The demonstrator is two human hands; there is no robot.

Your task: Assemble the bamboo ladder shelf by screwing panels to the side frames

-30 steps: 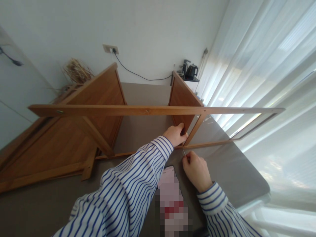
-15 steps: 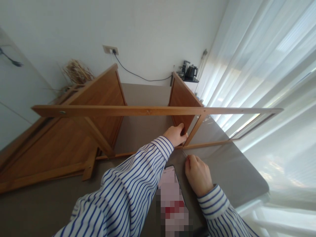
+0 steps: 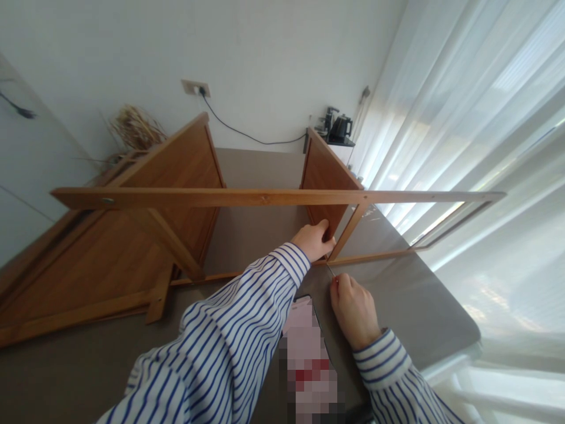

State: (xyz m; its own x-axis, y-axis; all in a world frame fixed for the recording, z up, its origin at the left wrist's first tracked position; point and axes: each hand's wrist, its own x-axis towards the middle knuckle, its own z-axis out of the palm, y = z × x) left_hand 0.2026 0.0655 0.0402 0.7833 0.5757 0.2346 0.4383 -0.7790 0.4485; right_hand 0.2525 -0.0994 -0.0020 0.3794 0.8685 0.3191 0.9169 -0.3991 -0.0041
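Note:
A long wooden frame (image 3: 265, 197) of thin rails stands on edge across the grey floor (image 3: 247, 235). My left hand (image 3: 314, 240) is closed round the frame's slanted upright where it meets the lower rail. Just below it, my right hand (image 3: 353, 309) is pinched shut on a thin metal tool (image 3: 331, 272), whose tip points at that lower joint. Both arms wear blue-and-white striped sleeves.
Two brown wooden panels stand beyond the frame, a large one (image 3: 176, 171) at left and a smaller one (image 3: 324, 171) at right. More boards (image 3: 79, 282) lie flat at left. A phone (image 3: 306, 347) lies on the floor between my arms. A kettle (image 3: 342, 126) sits by the curtain.
My right hand has shifted slightly back and forth near the lower joint, still holding the thin tool. My left hand and the frame have stayed put.

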